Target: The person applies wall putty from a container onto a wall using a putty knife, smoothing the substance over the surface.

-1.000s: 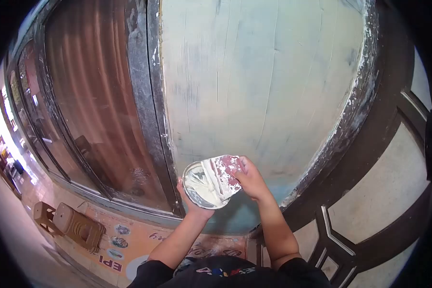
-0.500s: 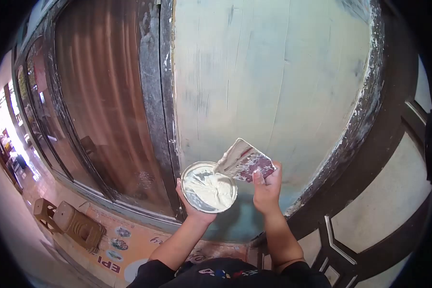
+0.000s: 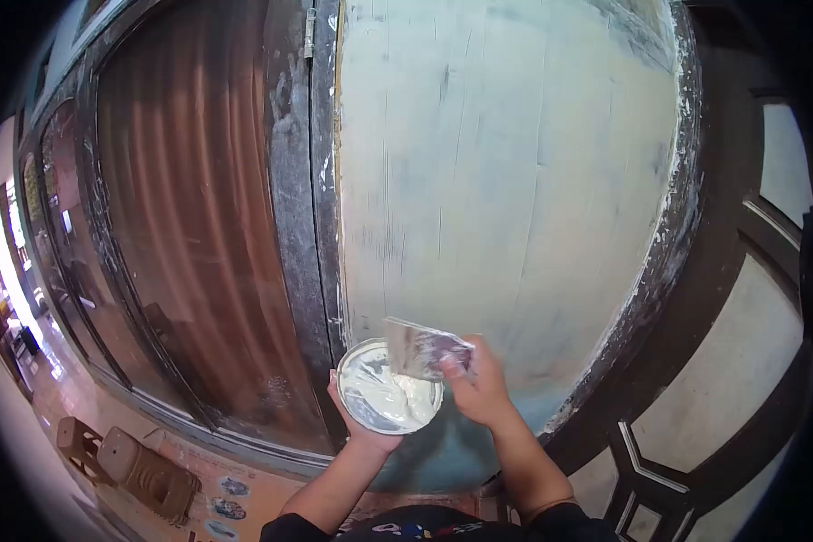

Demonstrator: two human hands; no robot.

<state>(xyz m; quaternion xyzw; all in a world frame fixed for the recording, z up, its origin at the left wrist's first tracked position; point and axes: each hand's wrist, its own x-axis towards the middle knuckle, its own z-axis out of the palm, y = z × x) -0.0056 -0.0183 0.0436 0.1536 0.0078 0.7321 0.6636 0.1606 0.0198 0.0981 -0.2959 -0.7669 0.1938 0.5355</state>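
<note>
My left hand is wrapped under and around the side of a round container that holds thick white paste. A flat, paste-smeared scraper is gripped in my right hand, thumb on its face. Its left edge is over the paste at the container's upper right. Behind both hands stands a pale painted panel with vertical cracks and dark scuffs.
A worn dark frame borders the panel on the left, beside a glass pane with a brown curtain. Brown stools stand at the lower left. A dark door with pale insets is at the right.
The scraper has moved left and down over the container, and its tilt has changed. More of the panel's upper part shows, and both hands sit lower in view.
</note>
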